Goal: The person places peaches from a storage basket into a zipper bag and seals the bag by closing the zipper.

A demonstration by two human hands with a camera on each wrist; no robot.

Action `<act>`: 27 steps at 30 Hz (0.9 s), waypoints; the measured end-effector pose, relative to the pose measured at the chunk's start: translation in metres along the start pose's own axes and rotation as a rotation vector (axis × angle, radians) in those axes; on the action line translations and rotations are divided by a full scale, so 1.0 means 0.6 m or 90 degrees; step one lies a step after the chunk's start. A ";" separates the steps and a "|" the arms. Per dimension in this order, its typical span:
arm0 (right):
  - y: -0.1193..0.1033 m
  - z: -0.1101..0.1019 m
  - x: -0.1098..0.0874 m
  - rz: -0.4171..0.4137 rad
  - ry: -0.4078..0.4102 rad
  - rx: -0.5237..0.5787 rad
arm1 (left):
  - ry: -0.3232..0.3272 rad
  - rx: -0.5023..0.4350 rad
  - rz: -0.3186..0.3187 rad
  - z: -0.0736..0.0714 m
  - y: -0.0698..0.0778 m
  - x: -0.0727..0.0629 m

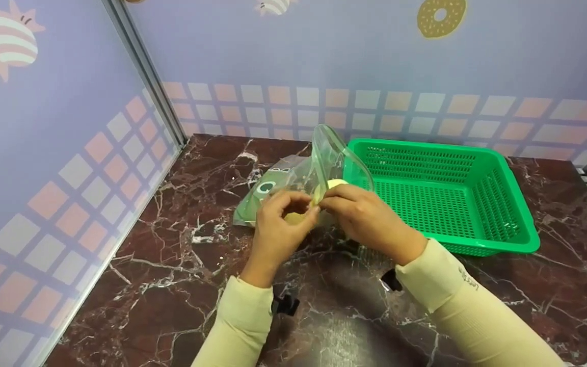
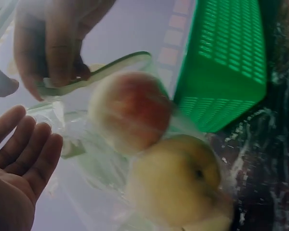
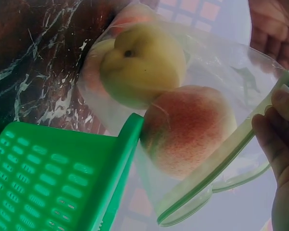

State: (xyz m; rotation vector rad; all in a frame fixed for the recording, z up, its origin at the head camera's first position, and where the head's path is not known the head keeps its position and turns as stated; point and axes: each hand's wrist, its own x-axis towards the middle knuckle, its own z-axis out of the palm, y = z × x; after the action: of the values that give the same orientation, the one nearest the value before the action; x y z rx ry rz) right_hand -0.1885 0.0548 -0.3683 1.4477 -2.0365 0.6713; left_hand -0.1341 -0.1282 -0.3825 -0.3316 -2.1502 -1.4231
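Observation:
A clear zip bag [image 1: 296, 176] with green print stands tilted on the table, its mouth gaping at the top. Several peaches are inside; a red-blushed peach [image 3: 192, 130] lies nearest the mouth, beside a yellow peach [image 3: 149, 65]. My right hand [image 1: 367, 214] pinches one end of the green zip rim [image 2: 115, 70] between thumb and fingers. Close by that same end is my left hand [image 1: 278, 229], thumb and fingers parted in the left wrist view, with a gap between them. Part of the fruit is hidden behind the hands in the head view.
A green perforated basket [image 1: 520, 214] stands right of the bag, its near left rim close to the bag. Under everything is a dark red marbled table [image 1: 171, 285]. Patterned panels [image 1: 273, 56] enclose it at the back and sides.

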 end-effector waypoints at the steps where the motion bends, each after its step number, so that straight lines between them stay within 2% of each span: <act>1: 0.001 -0.001 0.001 0.004 -0.001 0.002 | 0.001 0.012 0.014 0.001 -0.003 -0.004; 6: 0.001 -0.003 0.005 0.012 -0.003 0.010 | 0.015 0.066 0.056 0.007 -0.008 -0.020; 15: -0.002 0.000 0.014 0.006 0.014 0.021 | 0.085 0.102 0.079 0.018 -0.006 -0.022; 27: -0.005 -0.003 0.025 0.005 0.007 0.011 | 0.091 0.136 0.087 0.015 -0.004 -0.019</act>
State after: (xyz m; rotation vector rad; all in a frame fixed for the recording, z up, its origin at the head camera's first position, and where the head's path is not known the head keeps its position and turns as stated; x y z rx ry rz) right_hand -0.1896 0.0450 -0.3565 1.4446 -2.0340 0.7005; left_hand -0.1285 -0.1198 -0.3932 -0.2817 -2.0967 -1.0978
